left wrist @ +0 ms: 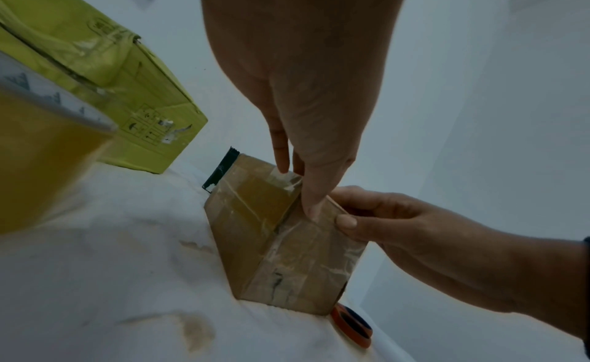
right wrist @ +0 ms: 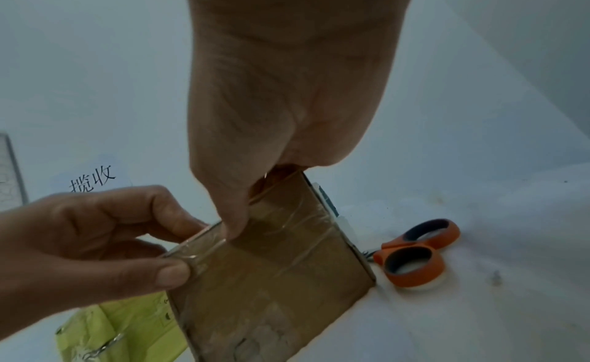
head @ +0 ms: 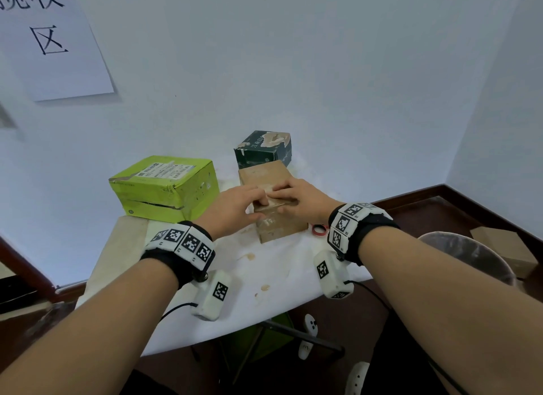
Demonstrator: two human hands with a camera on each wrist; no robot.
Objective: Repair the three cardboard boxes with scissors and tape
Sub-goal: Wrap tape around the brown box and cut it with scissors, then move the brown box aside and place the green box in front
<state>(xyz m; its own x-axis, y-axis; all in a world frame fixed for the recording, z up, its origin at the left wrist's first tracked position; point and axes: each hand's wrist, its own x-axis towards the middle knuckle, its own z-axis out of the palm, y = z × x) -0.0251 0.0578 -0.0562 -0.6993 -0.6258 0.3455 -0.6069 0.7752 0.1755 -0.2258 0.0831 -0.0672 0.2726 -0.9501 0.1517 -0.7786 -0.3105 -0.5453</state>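
Brown box (head: 274, 200) at frame centre of head view, on white table (head: 264, 280), between both hands.

Left hand (head: 235, 208): thumb and curled fingers pinch near top edge.

Right hand (head: 302, 200): fingers lie across top, thumb on near face, pressing clear tape (right wrist: 287, 223) down.

Step, as judged: smoothing tape over edge. Do well: hold box steady, rub from edge outward, no bubbles.

Long axis runs lower right to upper left, toward dark green box (head: 264, 149). Lime box (head: 164, 189) left; scissors (right wrist: 415, 251) right, idle.
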